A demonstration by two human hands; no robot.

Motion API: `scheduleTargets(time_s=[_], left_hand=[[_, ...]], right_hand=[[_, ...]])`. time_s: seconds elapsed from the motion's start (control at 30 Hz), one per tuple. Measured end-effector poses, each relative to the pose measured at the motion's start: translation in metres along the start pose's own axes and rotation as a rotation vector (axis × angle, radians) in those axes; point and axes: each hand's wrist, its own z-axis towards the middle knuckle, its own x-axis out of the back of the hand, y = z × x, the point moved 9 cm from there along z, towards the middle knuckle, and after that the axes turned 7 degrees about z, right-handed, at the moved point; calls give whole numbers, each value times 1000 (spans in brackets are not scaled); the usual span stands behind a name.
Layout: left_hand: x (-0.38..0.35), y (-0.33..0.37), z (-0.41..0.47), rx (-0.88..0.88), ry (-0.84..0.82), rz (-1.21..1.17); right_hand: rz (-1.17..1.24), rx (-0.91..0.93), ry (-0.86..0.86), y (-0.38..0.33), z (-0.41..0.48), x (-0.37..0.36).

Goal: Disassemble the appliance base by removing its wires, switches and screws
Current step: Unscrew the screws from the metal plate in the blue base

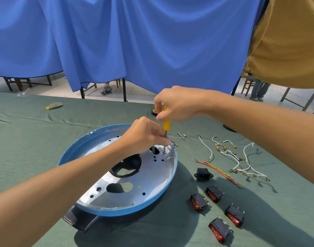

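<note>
Your right hand [177, 104] has its grip closed round the yellow screwdriver [166, 124] handle; your left hand [145, 134] pinches its shaft, the tip upright on the blue appliance base [72, 152]. Right of the base, rocker switches [214, 193] and white wires [233, 157] lie on the green-clothed worktop [45, 139]; beyond it hangs a blue curtain [134, 41].
</note>
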Motion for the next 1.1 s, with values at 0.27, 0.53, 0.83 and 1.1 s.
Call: scheduleTargets(time_s=[0.27,0.53,0.83,1.1], left_hand=[[-1,0,-1,15,13,65],[-7,3,-2,-13,-115,51],[-3,0,-2,36,5,120],[2,5,-4,22,52,127]], right_hand=[[-80,-4,-131,0,0,-1],[-8,33,-68,-3,-5,1],[-33,4,-20,-1,1,-3],[-65,-22,-103,1,-1,-1]])
